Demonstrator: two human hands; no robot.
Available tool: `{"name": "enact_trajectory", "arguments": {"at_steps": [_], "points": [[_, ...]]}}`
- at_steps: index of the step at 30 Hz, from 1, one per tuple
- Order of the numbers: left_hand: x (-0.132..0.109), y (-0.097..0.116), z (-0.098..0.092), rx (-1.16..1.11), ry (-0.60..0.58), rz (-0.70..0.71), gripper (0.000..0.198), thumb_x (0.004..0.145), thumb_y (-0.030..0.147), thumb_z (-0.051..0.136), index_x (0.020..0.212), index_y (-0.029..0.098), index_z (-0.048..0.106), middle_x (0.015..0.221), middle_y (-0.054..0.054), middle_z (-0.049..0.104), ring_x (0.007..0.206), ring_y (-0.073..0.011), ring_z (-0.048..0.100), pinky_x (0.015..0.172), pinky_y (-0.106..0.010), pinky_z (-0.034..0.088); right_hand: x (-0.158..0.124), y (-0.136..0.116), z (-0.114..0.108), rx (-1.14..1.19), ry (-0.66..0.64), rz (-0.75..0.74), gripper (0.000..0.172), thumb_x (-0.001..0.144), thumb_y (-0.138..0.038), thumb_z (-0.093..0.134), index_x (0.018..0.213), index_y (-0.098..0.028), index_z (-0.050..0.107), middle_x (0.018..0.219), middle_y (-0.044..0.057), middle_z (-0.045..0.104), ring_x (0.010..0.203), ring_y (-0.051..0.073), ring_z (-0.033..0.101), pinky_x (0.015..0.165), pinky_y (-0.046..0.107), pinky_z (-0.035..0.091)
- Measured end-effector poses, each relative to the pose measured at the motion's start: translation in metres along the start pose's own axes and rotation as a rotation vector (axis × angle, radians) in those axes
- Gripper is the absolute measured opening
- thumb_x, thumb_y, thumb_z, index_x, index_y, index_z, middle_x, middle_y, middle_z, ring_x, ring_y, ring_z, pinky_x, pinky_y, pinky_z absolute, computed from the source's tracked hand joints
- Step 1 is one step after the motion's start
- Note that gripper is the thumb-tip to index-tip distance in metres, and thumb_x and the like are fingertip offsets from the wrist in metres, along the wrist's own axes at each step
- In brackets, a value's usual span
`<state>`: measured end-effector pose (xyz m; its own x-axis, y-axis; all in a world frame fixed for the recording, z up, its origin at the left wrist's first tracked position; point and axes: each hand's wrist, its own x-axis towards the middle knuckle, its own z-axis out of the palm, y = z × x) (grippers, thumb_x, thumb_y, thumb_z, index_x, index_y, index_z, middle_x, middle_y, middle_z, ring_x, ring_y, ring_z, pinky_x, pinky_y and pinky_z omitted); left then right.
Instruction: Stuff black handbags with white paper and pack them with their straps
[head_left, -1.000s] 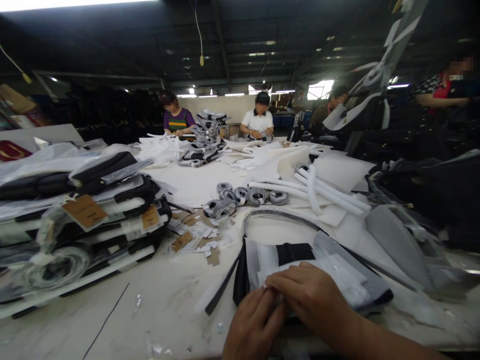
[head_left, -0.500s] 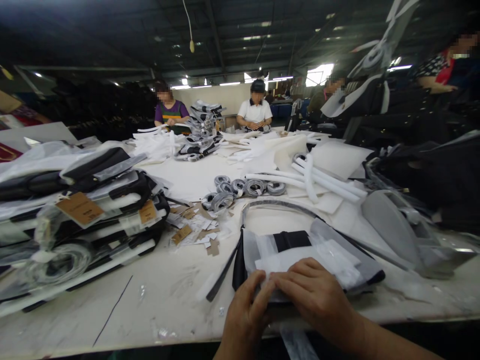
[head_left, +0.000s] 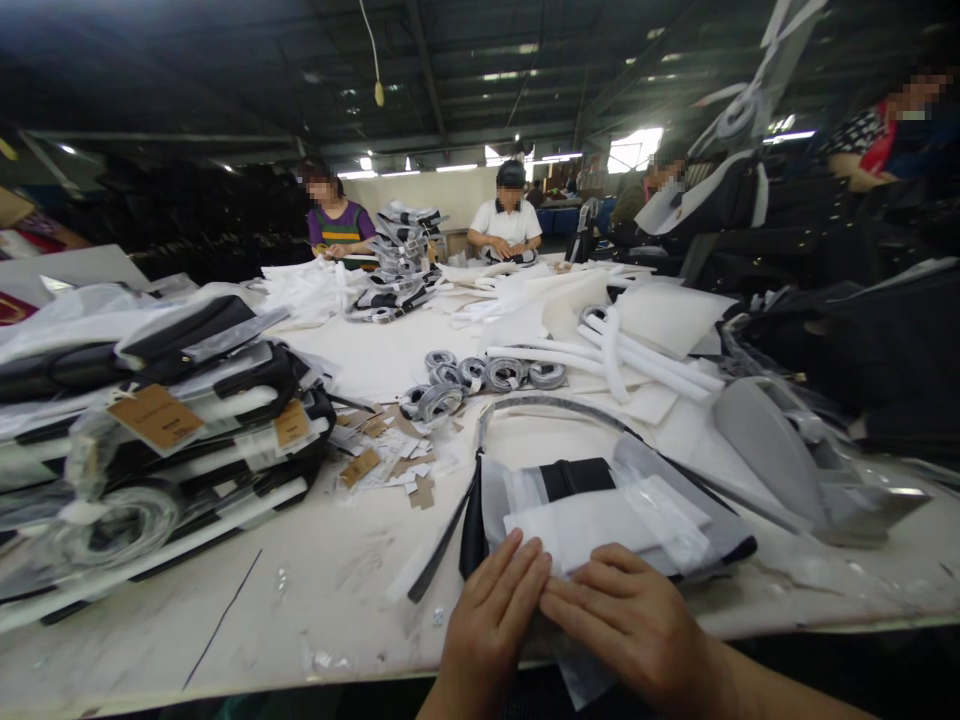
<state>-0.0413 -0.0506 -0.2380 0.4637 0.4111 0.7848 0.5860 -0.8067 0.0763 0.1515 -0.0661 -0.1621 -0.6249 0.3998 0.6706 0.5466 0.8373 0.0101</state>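
A black handbag (head_left: 576,480) lies flat on the worktable in front of me, its flap partly covered by grey-white wrapping and its strap (head_left: 551,402) arched behind it. White sheeting (head_left: 589,522) and clear plastic lie over its near side. My left hand (head_left: 491,615) rests on the near left edge of this sheeting, its fingers stretched out side by side. Touching it at the fingertips, my right hand (head_left: 637,620) lies along the near edge, fingers extended leftward and slightly bent. Both thumbs are hidden. A strip of clear plastic (head_left: 586,682) hangs below my hands.
Wrapped bags (head_left: 172,420) are stacked at left. Coiled, wrapped straps (head_left: 504,374) and cardboard tags (head_left: 360,466) lie beyond the handbag. White tubes (head_left: 660,360) and a grey wrapped piece (head_left: 772,450) are at right. Co-workers (head_left: 504,225) sit across the table (head_left: 300,590).
My fingertips have moved slightly apart and toward me, uncovering more of the white sheeting. The view has shifted a little. The handbag stays in place on the table.
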Motion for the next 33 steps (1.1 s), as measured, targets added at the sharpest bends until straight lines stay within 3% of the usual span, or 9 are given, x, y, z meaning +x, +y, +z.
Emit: {"name": "enact_trajectory", "arguments": {"at_steps": [5, 8, 11, 14, 17, 23, 29, 33], "points": [[-0.001, 0.002, -0.001, 0.006, -0.009, -0.013, 0.032, 0.102, 0.013, 0.042, 0.126, 0.009, 0.062, 0.127, -0.011, 0.068, 0.135, -0.0235, 0.050, 0.101, -0.036, 0.055, 0.000, 0.001, -0.008, 0.114, -0.120, 0.069, 0.025, 0.103, -0.018, 0.044, 0.098, -0.015, 0.068, 0.077, 0.005, 0.073, 0.066, 0.015, 0.061, 0.065, 0.032, 0.043], [-0.002, 0.002, -0.001, 0.034, -0.023, 0.001, 0.035, 0.102, 0.011, 0.040, 0.130, 0.009, 0.059, 0.127, -0.012, 0.068, 0.131, -0.0219, 0.054, 0.101, -0.036, 0.055, 0.003, 0.021, -0.014, 0.177, -0.160, 0.208, 0.020, 0.101, -0.022, 0.050, 0.101, -0.018, 0.069, 0.074, 0.004, 0.071, 0.069, 0.016, 0.063, 0.068, 0.030, 0.047], [-0.003, 0.002, -0.001, 0.061, -0.071, 0.007, 0.038, 0.101, 0.011, 0.040, 0.136, 0.012, 0.056, 0.130, -0.012, 0.066, 0.129, -0.0215, 0.057, 0.101, -0.035, 0.055, 0.009, 0.055, -0.010, 0.079, -0.210, 0.352, 0.023, 0.099, -0.020, 0.050, 0.113, -0.017, 0.068, 0.101, 0.010, 0.074, 0.093, 0.020, 0.068, 0.086, 0.036, 0.053], [-0.004, 0.002, -0.001, 0.084, -0.068, 0.002, 0.041, 0.101, 0.012, 0.044, 0.139, 0.021, 0.054, 0.133, -0.010, 0.064, 0.127, -0.0214, 0.058, 0.100, -0.034, 0.055, 0.017, 0.089, 0.002, 0.007, -0.451, 0.421, 0.035, 0.097, -0.024, 0.053, 0.129, -0.014, 0.062, 0.128, 0.014, 0.067, 0.125, 0.030, 0.057, 0.105, 0.050, 0.045], [-0.002, 0.003, -0.002, 0.100, -0.020, 0.036, 0.040, 0.103, 0.014, 0.040, 0.137, 0.024, 0.057, 0.133, -0.007, 0.065, 0.129, -0.0209, 0.056, 0.099, -0.033, 0.055, 0.024, 0.106, 0.012, 0.051, -0.680, 0.423, 0.040, 0.100, -0.032, 0.049, 0.134, -0.014, 0.060, 0.135, 0.013, 0.063, 0.137, 0.033, 0.046, 0.113, 0.057, 0.034], [0.005, 0.002, -0.008, 0.149, -0.016, 0.104, 0.038, 0.104, 0.015, 0.036, 0.130, 0.022, 0.063, 0.137, 0.001, 0.062, 0.132, -0.0221, 0.053, 0.098, -0.032, 0.054, 0.030, 0.110, 0.019, 0.199, -0.751, 0.396, 0.041, 0.104, -0.034, 0.037, 0.134, -0.020, 0.061, 0.138, 0.010, 0.061, 0.140, 0.028, 0.043, 0.117, 0.057, 0.024], [0.012, -0.002, -0.007, 0.179, 0.039, 0.108, 0.034, 0.104, 0.016, 0.041, 0.119, 0.024, 0.070, 0.122, 0.005, 0.071, 0.112, -0.0142, 0.068, 0.104, -0.026, 0.050, 0.040, 0.118, 0.033, 0.339, -0.804, 0.430, 0.040, 0.104, -0.032, 0.036, 0.133, -0.021, 0.062, 0.138, 0.010, 0.062, 0.134, 0.025, 0.050, 0.117, 0.060, 0.017], [0.015, -0.004, -0.002, 0.174, 0.086, 0.101, 0.027, 0.102, 0.019, 0.049, 0.111, 0.025, 0.073, 0.114, 0.006, 0.074, 0.101, -0.0111, 0.072, 0.103, -0.022, 0.050, 0.054, 0.120, 0.048, 0.424, -0.798, 0.417, 0.034, 0.104, -0.031, 0.038, 0.118, -0.024, 0.068, 0.124, 0.005, 0.070, 0.119, 0.019, 0.061, 0.119, 0.054, 0.020]]}}
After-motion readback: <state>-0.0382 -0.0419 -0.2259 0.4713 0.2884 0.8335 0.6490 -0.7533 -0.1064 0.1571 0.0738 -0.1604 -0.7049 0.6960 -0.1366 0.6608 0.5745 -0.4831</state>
